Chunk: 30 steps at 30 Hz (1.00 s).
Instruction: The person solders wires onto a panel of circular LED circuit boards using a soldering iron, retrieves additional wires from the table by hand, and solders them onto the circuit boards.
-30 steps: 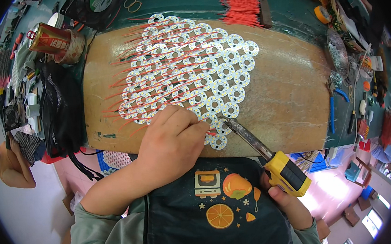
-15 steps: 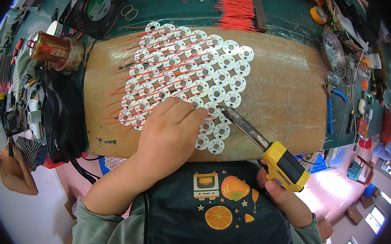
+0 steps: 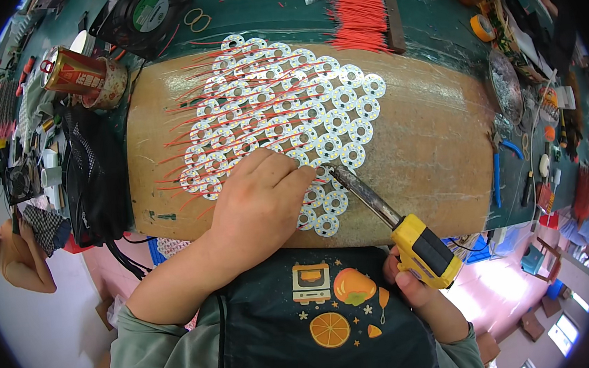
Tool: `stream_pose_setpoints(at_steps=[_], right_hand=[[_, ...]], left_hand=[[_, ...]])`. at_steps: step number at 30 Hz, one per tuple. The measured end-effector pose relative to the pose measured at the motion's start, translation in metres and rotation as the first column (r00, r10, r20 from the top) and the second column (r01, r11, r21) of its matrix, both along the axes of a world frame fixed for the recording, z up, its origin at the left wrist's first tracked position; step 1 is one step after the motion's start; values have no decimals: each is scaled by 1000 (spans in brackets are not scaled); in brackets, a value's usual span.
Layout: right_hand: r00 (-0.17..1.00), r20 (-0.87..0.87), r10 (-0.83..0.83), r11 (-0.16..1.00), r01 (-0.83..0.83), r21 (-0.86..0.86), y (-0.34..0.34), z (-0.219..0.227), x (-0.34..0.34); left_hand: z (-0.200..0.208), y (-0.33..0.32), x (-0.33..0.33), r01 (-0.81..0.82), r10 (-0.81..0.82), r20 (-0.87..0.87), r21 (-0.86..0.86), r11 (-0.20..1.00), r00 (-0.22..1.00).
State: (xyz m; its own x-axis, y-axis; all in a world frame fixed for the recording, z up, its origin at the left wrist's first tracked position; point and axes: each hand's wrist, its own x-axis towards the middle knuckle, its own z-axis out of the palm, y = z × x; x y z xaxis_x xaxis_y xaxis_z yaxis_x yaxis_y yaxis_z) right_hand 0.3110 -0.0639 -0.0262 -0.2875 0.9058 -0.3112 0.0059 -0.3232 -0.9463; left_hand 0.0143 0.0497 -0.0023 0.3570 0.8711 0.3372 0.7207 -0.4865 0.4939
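Observation:
A slanted sheet of white ring-shaped LED boards (image 3: 336, 121) lies on a brown work board (image 3: 435, 124). Thin red wires (image 3: 184, 139) stick out leftward from many of the rings. Over the sheet's lower part, my left hand (image 3: 264, 193) is closed, its fingertips pinched together at one ring. Whatever sits between those fingertips is too small and hidden to make out. My right hand (image 3: 413, 287) grips the yellow and black handle of a soldering iron (image 3: 424, 248). The iron's dark tip touches or hovers over a ring just right of my left fingertips; I cannot tell which.
A bundle of cut red wires (image 3: 357, 16) lies at the back beside a dark bar. Back left are a black fan (image 3: 143, 12) and a red-gold can (image 3: 78, 71) in a cup. Blue-handled pliers (image 3: 497, 168) lie to the right. Another person (image 3: 20, 254) sits far left.
The soldering iron has shifted slightly left and its tip a little lower, closer to my left fingertips. My left hand stays pinched at nearly the same spot.

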Motion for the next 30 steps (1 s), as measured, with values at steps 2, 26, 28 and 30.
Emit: stream_pose_setpoints(at_steps=[2, 26, 28, 30], right_hand=[[999, -1, 38, 998, -38, -47, -6, -4, 7], [992, -127, 7, 990, -25, -138, -2, 2, 1], [992, -128, 1, 991, -18, -135, -4, 1, 2], [995, -103, 16, 987, -32, -157, -4, 1, 5]], left_hand=[[1, 0, 0, -1, 1, 0, -1, 1000, 1000], [1, 0, 0, -12, 12, 29, -18, 1000, 1000], [1, 0, -1, -13, 14, 32, -19, 1000, 999], [6, 0, -1, -36, 40, 58, -68, 997, 997]])
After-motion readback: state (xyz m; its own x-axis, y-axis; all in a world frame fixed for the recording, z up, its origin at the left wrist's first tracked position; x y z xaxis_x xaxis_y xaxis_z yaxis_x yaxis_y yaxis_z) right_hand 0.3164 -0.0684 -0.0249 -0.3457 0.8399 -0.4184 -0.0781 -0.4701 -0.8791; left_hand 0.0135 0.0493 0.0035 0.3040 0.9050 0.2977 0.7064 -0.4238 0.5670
